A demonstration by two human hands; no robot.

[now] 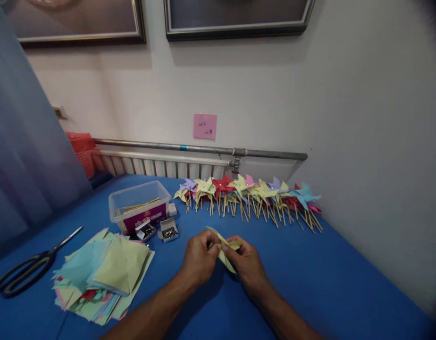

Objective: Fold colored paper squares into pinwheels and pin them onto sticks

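Both my hands pinch one yellow paper pinwheel [225, 260] above the blue tabletop, its blades partly folded in toward the middle. My left hand [200, 255] is closed on its left side, with thumb and fingertips at the centre. On the other side my right hand [247, 264] grips a folded blade, thumb pressed near the middle. My fingers hide the pinwheel's centre, so I cannot see whether a pin is there. Left of my hands lies a loose stack of coloured paper squares [121, 267]. Small open boxes of metal pins [169, 233] stand behind it.
Finished pinwheels on sticks [241, 186] lie in a row along the back. A clear plastic tub [113, 208] holds thin sticks. Black-handled scissors [37, 264] rest at the left. A pipe [204, 149] and radiator [161, 165] run along the wall behind the blue table [331, 293].
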